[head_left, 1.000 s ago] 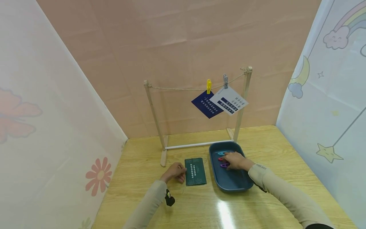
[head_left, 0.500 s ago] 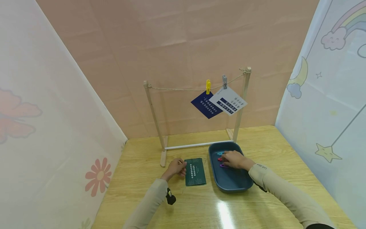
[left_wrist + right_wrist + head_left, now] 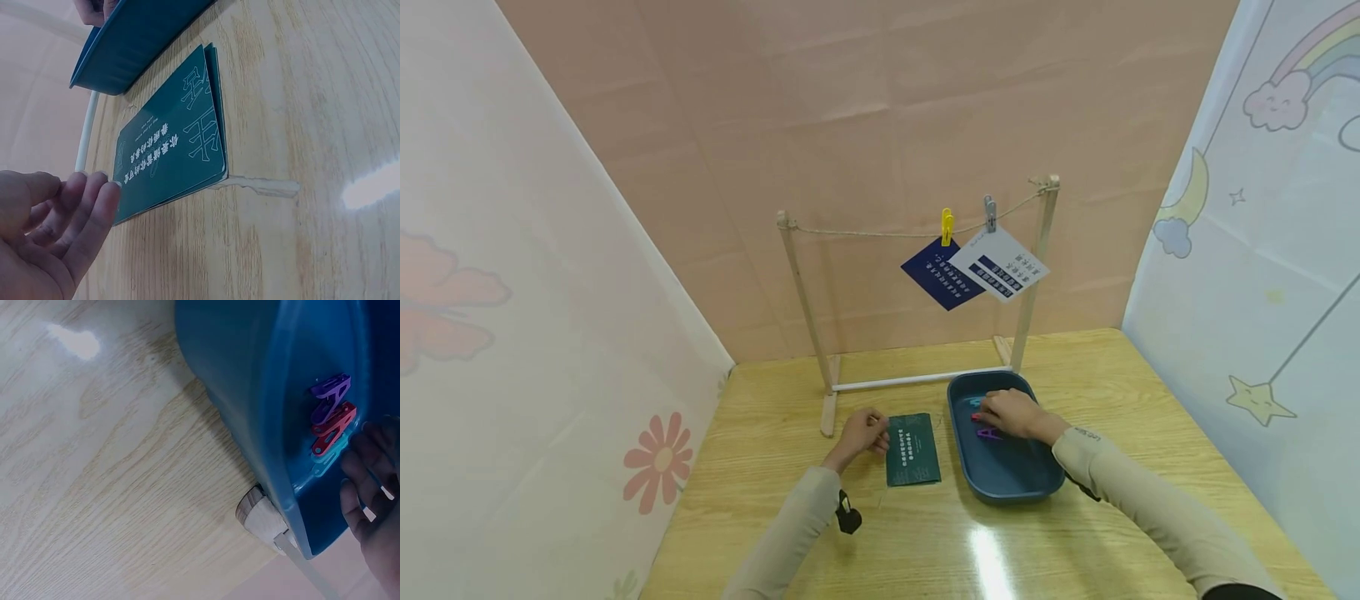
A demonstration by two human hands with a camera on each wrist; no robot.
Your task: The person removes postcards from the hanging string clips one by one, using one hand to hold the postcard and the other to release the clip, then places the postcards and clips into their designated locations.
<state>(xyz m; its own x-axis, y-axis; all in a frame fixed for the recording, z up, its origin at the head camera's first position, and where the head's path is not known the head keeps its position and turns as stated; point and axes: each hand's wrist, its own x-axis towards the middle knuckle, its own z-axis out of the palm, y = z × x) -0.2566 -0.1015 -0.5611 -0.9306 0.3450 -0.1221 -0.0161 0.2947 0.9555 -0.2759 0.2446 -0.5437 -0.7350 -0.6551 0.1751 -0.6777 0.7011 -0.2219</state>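
Observation:
My left hand (image 3: 859, 435) hovers by the left edge of a dark green card (image 3: 917, 454) on the table. In the left wrist view its fingers are loosely bent with nothing between them; the card looks folded or doubled, its layers parted along one side. Inside a blue tray (image 3: 1011, 483), my right hand (image 3: 1015, 412) reaches down over the clothespins. The right wrist view shows a purple clothespin (image 3: 329, 398), a red clothespin (image 3: 334, 428) and a light blue clothespin (image 3: 330, 456) side by side. The right fingertips are close beside the light blue one, slightly bent.
Behind the tray stands a wooden frame (image 3: 805, 304) with a string (image 3: 865, 234). A yellow clothespin (image 3: 947, 227) holds a navy card (image 3: 936, 275) there, and a grey clothespin (image 3: 990, 214) a white card (image 3: 1000, 265). Printed cloth walls surround the table (image 3: 760, 467).
My right hand has shifted slightly toward the back of the tray, uncovering more of the purple clothespin. The left hand has barely moved beside the green card.

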